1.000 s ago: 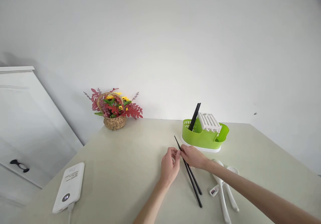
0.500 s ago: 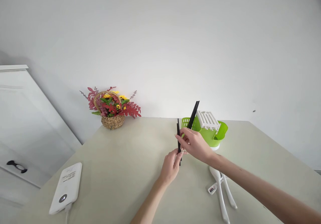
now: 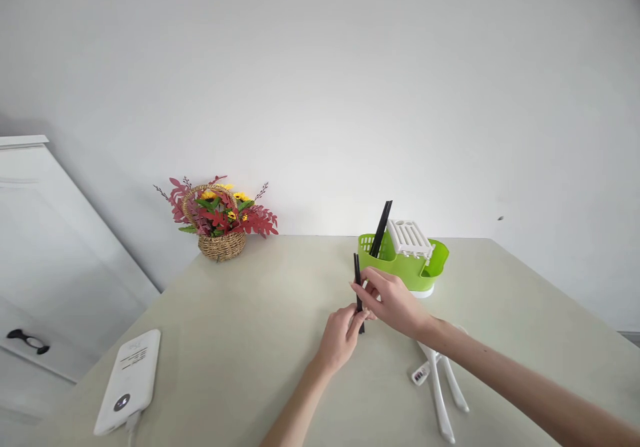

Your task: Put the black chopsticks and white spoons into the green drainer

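A pair of black chopsticks stands nearly upright on the beige table, tips down. My right hand is closed around the sticks from the right. My left hand pinches them lower down, near the table. Just behind stands a green cutlery holder with a white slotted insert and more black chopsticks leaning in its left compartment.
Two white spoons and a small white tag lie on the table under my right forearm. A white power bank with a cable lies at the near left. A wicker basket of flowers stands at the back left. A white cabinet is beyond the table's left edge.
The chopsticks lay flat on the table a second ago; both hands have raised them upright. In the last half second they sank slightly toward the table.
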{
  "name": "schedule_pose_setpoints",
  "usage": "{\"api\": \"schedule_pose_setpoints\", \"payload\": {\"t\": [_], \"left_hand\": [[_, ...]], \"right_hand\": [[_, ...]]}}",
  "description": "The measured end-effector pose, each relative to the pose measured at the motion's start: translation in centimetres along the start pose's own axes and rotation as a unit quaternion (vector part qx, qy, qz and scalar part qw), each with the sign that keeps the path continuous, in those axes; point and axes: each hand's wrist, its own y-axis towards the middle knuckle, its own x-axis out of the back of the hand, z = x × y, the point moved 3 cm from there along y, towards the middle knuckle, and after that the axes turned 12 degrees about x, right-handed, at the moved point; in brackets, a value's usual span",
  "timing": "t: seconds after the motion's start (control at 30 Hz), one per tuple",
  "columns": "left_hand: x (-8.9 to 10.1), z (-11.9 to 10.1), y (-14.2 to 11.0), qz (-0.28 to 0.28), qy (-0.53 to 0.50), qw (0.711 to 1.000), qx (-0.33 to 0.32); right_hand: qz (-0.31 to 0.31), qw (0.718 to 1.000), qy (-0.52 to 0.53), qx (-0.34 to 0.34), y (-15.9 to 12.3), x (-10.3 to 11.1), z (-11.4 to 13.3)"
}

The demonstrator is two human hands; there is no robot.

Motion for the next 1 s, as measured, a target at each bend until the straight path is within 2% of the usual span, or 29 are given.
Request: {"api": "schedule_pose_setpoints", "payload": {"t": [0.2,0.33,0.47,0.77,1.0], "left_hand": [[0.0,-0.7,-0.2,0.044,-0.018,0.999,-0.004],[-0.1,-0.9,-0.2,0.057,-0.024,0.998,-0.007],[-0.2,-0.8,-0.2,0.057,-0.023,0.998,-0.012],[-0.2,-1.0,-0.4,0.074,-0.008,0.997,-0.027],[-0.3,-1.1,-0.4,0.089,-0.015,0.996,-0.023]], "right_hand": [[0.005,1.000,-0.005,0.021,-0.1,1.1,0.4],[-0.027,0.998,-0.008,0.062,0.4,3.3,1.5],[-0.052,0.996,-0.012,0.070,0.9,5.5,2.3],[-0.014,0.998,-0.009,0.061,1.0,7.4,3.2],[0.004,0.997,0.071,0.002,0.7,8.0,2.9]]}}
